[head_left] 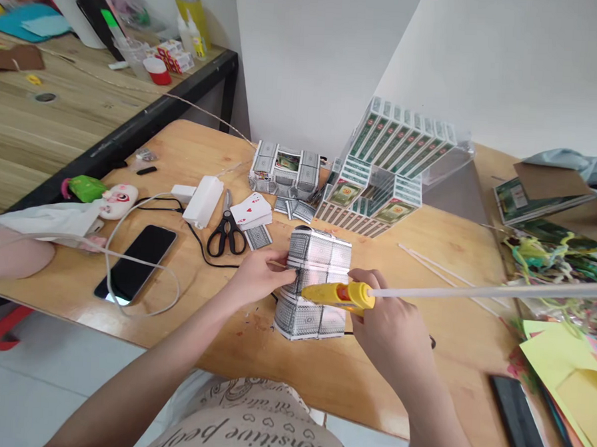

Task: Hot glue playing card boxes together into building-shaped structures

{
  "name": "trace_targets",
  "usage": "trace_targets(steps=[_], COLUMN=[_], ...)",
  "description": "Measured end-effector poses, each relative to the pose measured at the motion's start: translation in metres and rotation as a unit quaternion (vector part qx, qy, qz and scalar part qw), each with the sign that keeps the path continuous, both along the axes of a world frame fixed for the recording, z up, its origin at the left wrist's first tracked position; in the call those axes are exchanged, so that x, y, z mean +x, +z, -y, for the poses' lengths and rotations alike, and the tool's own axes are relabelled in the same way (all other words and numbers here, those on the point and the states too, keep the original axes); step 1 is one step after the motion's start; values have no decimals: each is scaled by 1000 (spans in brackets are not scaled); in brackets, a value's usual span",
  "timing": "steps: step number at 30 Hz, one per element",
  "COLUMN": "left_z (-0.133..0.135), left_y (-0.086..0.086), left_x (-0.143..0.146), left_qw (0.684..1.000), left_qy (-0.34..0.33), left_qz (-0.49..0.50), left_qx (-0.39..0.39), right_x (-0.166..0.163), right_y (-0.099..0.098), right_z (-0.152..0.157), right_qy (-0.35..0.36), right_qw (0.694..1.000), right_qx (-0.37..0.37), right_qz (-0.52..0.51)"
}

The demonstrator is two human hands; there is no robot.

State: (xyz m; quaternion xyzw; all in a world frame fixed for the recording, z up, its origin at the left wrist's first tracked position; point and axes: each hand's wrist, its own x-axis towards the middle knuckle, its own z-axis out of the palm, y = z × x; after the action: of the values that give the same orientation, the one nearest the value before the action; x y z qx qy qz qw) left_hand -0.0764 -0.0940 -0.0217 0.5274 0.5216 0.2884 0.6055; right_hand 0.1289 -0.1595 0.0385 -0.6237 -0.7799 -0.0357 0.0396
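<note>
A box-like model covered in grey-patterned playing cards (309, 323) stands on the wooden table in front of me. My left hand (258, 275) is closed at its left side, thumb and fingers on the edge. A thin brownish strip shows between those fingers; what it is, I cannot tell. My right hand (390, 325) grips a yellow hot glue gun (332, 294), its nozzle pointing left over the model's middle. From the gun's rear a long white glue stick (475, 289) reaches far to the right. Whether the nozzle touches the cards is unclear.
Behind the model stand another card-covered piece (284, 171) and stacked green card boxes (389, 165). Black scissors (227, 230), loose cards (252, 211), a phone (136, 263) and a looping white cable (177, 290) lie left. White sticks (440, 274) lie right. Another person's arm (14, 252) rests at far left.
</note>
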Motion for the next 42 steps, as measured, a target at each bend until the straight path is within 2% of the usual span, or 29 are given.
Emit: trace_targets(steps=[6, 14, 34, 42], left_z=[1, 2, 3, 3], left_y=[1, 5, 5, 6], left_x=[0, 0, 0, 0], left_qw=[999, 997, 995, 996], left_qy=[-7, 2, 1, 7], left_qz=[26, 56, 77, 71], left_qx=[-19, -48, -61, -62], right_x=[-2, 0, 0, -1], right_y=[5, 3, 9, 11], right_z=[-3, -7, -11, -9], right_qy=[-11, -8, -15, -7], right_qw=[1000, 999, 999, 1000], right_qx=[1, 37, 45, 25], right_qz=[22, 13, 22, 10])
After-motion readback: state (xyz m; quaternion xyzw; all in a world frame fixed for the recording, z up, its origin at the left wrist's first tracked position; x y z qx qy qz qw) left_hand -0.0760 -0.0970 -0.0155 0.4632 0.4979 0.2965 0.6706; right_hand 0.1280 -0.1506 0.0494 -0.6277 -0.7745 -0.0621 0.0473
